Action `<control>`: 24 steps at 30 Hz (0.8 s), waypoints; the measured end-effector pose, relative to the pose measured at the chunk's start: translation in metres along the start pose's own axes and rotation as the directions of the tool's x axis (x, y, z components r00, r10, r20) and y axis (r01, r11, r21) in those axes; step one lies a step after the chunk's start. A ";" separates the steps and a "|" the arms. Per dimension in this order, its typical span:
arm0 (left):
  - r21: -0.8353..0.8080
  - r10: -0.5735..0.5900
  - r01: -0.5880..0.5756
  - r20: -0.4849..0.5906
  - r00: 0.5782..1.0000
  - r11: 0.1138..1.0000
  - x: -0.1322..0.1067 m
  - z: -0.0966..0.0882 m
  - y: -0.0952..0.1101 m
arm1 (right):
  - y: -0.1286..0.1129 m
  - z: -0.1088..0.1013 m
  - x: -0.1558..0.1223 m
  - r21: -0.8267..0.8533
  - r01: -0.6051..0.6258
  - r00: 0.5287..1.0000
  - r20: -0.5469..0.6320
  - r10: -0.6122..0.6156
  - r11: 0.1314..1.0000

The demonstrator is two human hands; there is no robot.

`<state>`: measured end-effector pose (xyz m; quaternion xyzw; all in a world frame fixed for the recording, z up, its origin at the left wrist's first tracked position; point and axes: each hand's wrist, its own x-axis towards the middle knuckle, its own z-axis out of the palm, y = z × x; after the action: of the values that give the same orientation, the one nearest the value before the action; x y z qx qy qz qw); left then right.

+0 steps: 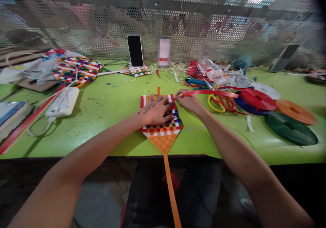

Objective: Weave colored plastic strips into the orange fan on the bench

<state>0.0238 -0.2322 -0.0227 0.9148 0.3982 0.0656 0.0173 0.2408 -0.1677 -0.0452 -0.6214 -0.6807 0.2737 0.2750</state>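
A half-woven checkered fan [163,133] of orange, red, white, green and blue strips lies on the green table [107,119] at its front edge. Its orange tail strip [171,190] hangs down over the edge. My left hand [156,110] presses flat on the upper part of the weave. My right hand [189,102] pinches a red strip [211,93] at the weave's top right corner. That strip runs right toward the red reel [257,99].
Yellow-handled scissors [218,103] lie right of my right hand. Orange [296,112], dark green [290,129] and blue strip reels sit at the right. Finished woven fans [76,69], a white power bank [62,101] and two propped phones [135,50] stand farther back by a perforated screen.
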 end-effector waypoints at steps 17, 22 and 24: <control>0.003 -0.004 0.004 -0.001 1.000 1.000 0.001 0.002 0.000 | 0.013 0.008 0.016 0.088 0.126 0.991 -0.064 -0.121 0.988; 0.005 -0.009 0.009 -0.004 1.000 1.000 0.001 0.002 -0.001 | 0.015 0.006 0.018 0.095 0.129 0.991 -0.053 -0.124 0.987; 0.008 -0.005 0.005 -0.006 1.000 1.000 0.000 0.002 -0.001 | 0.018 0.004 0.018 0.093 0.115 0.991 -0.085 -0.107 0.989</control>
<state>0.0239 -0.2315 -0.0247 0.9137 0.4007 0.0669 0.0124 0.2486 -0.1481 -0.0600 -0.5786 -0.6887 0.2658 0.3468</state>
